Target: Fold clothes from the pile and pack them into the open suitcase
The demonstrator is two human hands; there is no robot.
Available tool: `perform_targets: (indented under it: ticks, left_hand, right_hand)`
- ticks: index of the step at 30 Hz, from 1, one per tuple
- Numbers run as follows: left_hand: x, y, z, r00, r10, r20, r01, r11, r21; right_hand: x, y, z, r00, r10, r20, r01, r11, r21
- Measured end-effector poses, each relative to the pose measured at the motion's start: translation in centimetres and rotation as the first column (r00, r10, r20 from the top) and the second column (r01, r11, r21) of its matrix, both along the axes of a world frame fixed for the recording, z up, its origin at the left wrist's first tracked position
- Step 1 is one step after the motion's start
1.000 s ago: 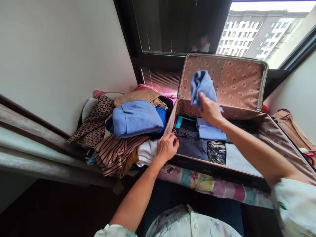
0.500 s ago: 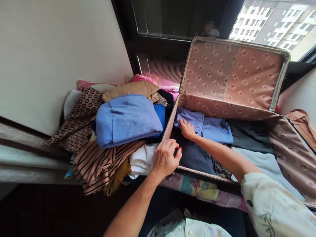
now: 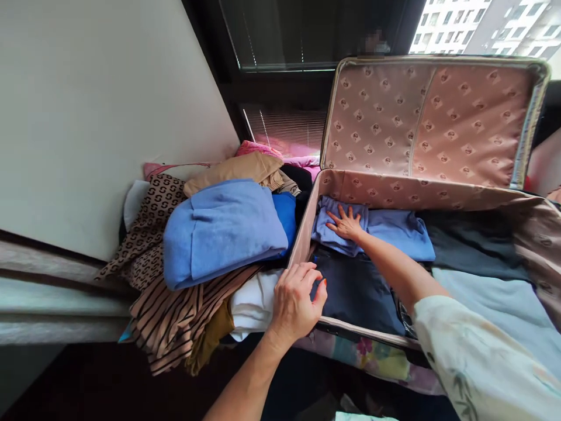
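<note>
Fingers spread, my right hand (image 3: 347, 223) lies flat on a folded blue garment (image 3: 326, 234) in the back left corner of the open suitcase (image 3: 302, 240). Another folded blue garment (image 3: 397, 234) lies just right of it. My left hand (image 3: 298, 301) is at the suitcase's front left corner, fingers loosely curled and thumb apart, with nothing seen between them. Whether it touches the rim I cannot tell. Dark folded clothing (image 3: 350, 286) lies in front of my right hand. Farther right are black clothing (image 3: 473, 240) and a pale grey garment (image 3: 491, 301).
Left of the suitcase is a clothes pile, topped by a large folded blue garment (image 3: 228, 228). A striped garment (image 3: 175, 316), white cloth (image 3: 254, 301) and patterned cloth (image 3: 160, 204) are in it. The raised lid (image 3: 438, 123) leans near the window (image 3: 280, 35).
My right hand has shifted slightly right on the blue garment, its fingers now spread wider. My left hand stays at the suitcase corner. The camera view has moved a little.
</note>
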State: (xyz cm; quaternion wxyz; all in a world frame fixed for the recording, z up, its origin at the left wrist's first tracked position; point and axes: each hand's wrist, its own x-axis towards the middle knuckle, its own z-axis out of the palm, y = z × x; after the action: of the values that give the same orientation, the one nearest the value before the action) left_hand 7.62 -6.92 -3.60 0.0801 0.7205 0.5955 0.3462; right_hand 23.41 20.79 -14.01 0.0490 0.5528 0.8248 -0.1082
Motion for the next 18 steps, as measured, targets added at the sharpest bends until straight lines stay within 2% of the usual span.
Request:
perform_targets:
  ticks: [2, 4, 6, 8, 10, 13, 16, 18]
  left_hand:
    - [0.1, 0.0, 0.2, 1.0, -0.004, 0.001, 0.004, 1.0, -0.016]
    - [0.2, 0.0, 0.3, 1.0, -0.002, 0.002, 0.002, 0.999, -0.044]
    - [0.3, 0.0, 0.4, 1.0, 0.005, 0.005, -0.004, 0.997, -0.077]
    - [0.4, 0.0, 0.4, 1.0, 0.012, 0.008, -0.012, 0.995, -0.098]
    - [0.5, 0.0, 0.3, 1.0, 0.021, 0.008, -0.02, 0.995, -0.101]
    - [0.6, 0.1, 0.1, 1.0, 0.021, 0.001, -0.021, 0.996, -0.09]
    - [0.7, 0.2, -0.1, 0.999, 0.022, -0.04, -0.025, 0.996, -0.08]
    - [0.8, 0.3, -0.2, 0.997, 0.035, -0.069, -0.04, 0.997, -0.073]
  right_hand:
    - [0.4, 0.8, -1.6, 1.0, 0.01, 0.02, -0.009, 0.999, -0.033]
    - [0.4, 1.1, -2.4, 1.0, 0.011, 0.021, -0.01, 1.0, -0.028]
    - [0.1, 0.9, -2.4, 0.999, -0.009, 0.039, 0.011, 0.999, -0.035]
    - [-0.4, 0.1, -1.4, 0.997, -0.055, 0.059, 0.056, 0.998, -0.024]
    - [-1.3, -0.8, 0.2, 0.994, -0.1, 0.034, 0.1, 0.995, 0.002]
    - [-3.4, -2.3, 3.8, 0.994, -0.095, -0.062, 0.098, 0.994, 0.04]
    - [-6.4, -3.9, 8.5, 0.957, -0.045, -0.287, 0.073, 0.994, 0.087]
    - [-8.6, -5.2, 11.6, 0.874, -0.02, -0.485, 0.071, 0.994, 0.088]
